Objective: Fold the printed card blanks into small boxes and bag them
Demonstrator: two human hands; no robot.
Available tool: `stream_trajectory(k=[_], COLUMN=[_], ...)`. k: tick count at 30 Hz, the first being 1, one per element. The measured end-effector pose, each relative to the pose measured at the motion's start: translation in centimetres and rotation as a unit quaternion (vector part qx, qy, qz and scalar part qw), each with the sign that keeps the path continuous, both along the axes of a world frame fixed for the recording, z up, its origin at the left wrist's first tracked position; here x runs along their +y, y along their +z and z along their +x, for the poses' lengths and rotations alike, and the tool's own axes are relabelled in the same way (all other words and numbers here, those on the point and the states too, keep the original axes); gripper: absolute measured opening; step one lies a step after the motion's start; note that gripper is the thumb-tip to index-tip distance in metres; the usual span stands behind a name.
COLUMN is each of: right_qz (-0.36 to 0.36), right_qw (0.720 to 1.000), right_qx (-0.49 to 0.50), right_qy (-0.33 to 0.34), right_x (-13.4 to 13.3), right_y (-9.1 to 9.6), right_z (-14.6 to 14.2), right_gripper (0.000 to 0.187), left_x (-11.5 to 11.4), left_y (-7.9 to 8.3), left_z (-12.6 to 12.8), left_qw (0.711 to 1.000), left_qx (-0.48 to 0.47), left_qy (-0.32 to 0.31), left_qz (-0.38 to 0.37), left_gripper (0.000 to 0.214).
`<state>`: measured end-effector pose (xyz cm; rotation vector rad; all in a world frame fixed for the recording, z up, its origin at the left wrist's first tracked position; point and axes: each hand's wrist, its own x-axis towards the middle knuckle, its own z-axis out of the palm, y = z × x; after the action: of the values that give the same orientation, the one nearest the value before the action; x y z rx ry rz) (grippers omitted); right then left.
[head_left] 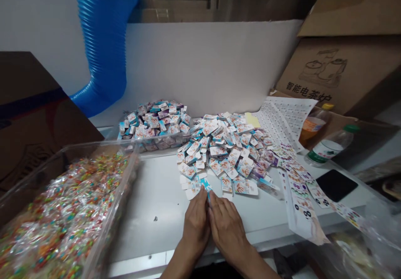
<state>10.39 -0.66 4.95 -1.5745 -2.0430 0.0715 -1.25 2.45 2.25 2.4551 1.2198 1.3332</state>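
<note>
My left hand (196, 215) and my right hand (228, 221) meet at the front of the white table, thumbs side by side. Between their fingertips they pinch a small blue-and-white cardboard box (206, 184), partly hidden by the fingers. Just beyond lies a loose heap of small printed boxes (230, 160), many with end flaps sticking out. Several flat or partly folded ones touch the heap's near edge.
A clear plastic bin (133, 166) with small wrapped multicoloured pieces stands at left. Behind it, a clear tray (159, 139) holds more boxes. Sticker sheets (296, 199), a black phone (336, 185), two bottles (327, 147) and cartons (341, 74) crowd the right. A blue hose (106, 41) hangs behind.
</note>
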Motion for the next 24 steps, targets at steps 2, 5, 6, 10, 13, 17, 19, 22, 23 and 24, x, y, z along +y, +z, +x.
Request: stream_trajectory(k=[2, 5, 6, 10, 13, 17, 19, 22, 23, 24], right_qz=[-0.082, -0.238, -0.251, -0.163, -0.17, -0.209, -0.212, -0.208, -0.206, -0.202], right_qw=[0.996, 0.959, 0.951, 0.88, 0.876, 0.923, 0.943, 0.964, 0.969, 0.972], right_qx=[0.025, 0.112, 0.162, 0.442, 0.452, 0.324, 0.257, 0.153, 0.123, 0.096], right_qy=[0.03, 0.104, 0.082, -0.053, -0.002, 0.015, 0.02, 0.055, 0.067, 0.077], right_x=[0.8, 3.9, 5.2, 9.3, 9.4, 7.1, 6.1, 5.1, 4.9, 4.8], right_y=[0.3, 2.0, 2.8, 5.2, 4.8, 1.6, 0.0, -1.2, -1.4, -1.4], right_z=[1.2, 4.4, 5.5, 8.3, 7.9, 6.5, 5.9, 4.8, 4.5, 4.2], right_gripper=[0.043, 0.04, 0.04, 0.056, 0.055, 0.038, 0.034, 0.031, 0.03, 0.03], left_x=[-0.3, 0.1, 0.7, 3.9, 4.9, 2.8, 1.9, 2.8, 3.5, 4.2], left_y=[0.3, 0.6, 0.5, -0.6, -1.9, -2.5, -2.0, -0.8, -0.4, -0.2], left_z=[-0.6, -2.0, -2.6, -3.9, -3.7, -3.3, -3.4, -3.5, -3.6, -3.6], left_qw=[0.999, 0.992, 0.989, 0.977, 0.968, 0.948, 0.95, 0.958, 0.958, 0.958], left_qx=[0.018, 0.053, 0.068, 0.153, 0.198, 0.275, 0.27, 0.229, 0.218, 0.21], left_qy=[-0.031, -0.04, -0.017, 0.059, 0.069, 0.076, 0.063, 0.075, 0.078, 0.072], left_qz=[-0.039, -0.111, -0.128, -0.137, -0.136, -0.14, -0.143, -0.158, -0.169, -0.181], left_gripper=[0.057, 0.056, 0.052, 0.035, 0.038, 0.033, 0.027, 0.031, 0.036, 0.038])
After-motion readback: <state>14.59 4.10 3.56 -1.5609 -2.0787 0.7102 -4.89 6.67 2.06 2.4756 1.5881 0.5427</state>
